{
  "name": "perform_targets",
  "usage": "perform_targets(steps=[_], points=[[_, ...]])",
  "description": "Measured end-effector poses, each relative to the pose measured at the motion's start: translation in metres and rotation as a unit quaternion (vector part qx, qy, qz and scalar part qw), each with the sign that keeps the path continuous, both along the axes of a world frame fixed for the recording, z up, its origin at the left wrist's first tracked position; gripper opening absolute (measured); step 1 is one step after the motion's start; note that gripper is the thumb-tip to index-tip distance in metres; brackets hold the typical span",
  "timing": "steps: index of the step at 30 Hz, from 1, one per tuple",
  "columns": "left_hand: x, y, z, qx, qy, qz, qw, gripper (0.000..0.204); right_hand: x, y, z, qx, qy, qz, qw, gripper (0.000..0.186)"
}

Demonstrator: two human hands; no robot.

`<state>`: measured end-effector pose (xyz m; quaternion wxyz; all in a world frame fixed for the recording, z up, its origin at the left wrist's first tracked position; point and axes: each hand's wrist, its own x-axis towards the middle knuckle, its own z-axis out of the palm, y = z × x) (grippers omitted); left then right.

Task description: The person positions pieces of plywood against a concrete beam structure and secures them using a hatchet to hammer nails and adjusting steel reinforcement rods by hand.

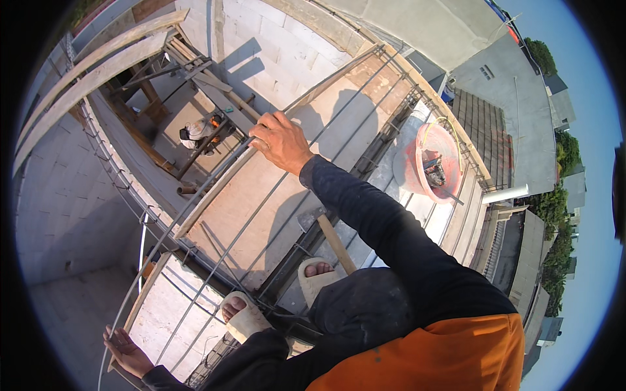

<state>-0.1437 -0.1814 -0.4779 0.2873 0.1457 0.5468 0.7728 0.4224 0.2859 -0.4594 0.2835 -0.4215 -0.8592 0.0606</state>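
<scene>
My right hand (282, 140) is closed around a long thin steel rebar (189, 214), near the edge of the wooden formwork panel (261, 202). The rebar bends down toward the lower left, where my left hand (128, 352) lies against it with the palm up and the fingers stretched out. More parallel rebars (242, 228) cross the panel between my hands. A hammer (336, 242) with a wooden handle rests beside my right foot, its lower end hidden by my knee.
A pink bucket (417, 159) holding tools stands on the boards at right. Beyond the panel edge there is a drop to a lower level (179, 130), with timber props and an orange tool. My sandalled feet (244, 316) stand by a rebar cage. A white pipe (505, 194) juts out at right.
</scene>
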Motion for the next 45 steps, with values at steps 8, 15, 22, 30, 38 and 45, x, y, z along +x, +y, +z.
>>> perform_targets(steps=[8, 15, 22, 30, 38, 45], points=[[0.036, 0.013, -0.021, -0.064, -0.137, 0.058, 0.987, 0.035, -0.038, 0.002, -0.028, -0.007, -0.089, 0.046, 0.995, 0.021], [0.047, 0.005, -0.066, -0.15, -0.215, 0.103, 0.96, 0.032, -0.024, -0.001, -0.082, -0.064, -0.193, 0.082, 0.976, 0.024], [0.058, 0.021, -0.082, -0.214, -0.252, 0.078, 0.941, 0.035, -0.009, 0.025, -0.121, -0.019, -0.217, 0.094, 0.971, 0.028], [0.051, 0.023, -0.09, -0.226, -0.252, 0.058, 0.939, 0.038, -0.004, 0.035, -0.147, -0.021, -0.232, 0.101, 0.967, 0.04], [0.05, 0.024, -0.101, -0.254, -0.242, 0.069, 0.934, 0.04, 0.004, 0.04, -0.162, -0.013, -0.226, 0.092, 0.97, 0.044], [0.059, 0.02, -0.111, -0.255, -0.23, 0.075, 0.936, 0.037, 0.011, 0.036, -0.15, -0.067, -0.248, 0.082, 0.963, 0.046]])
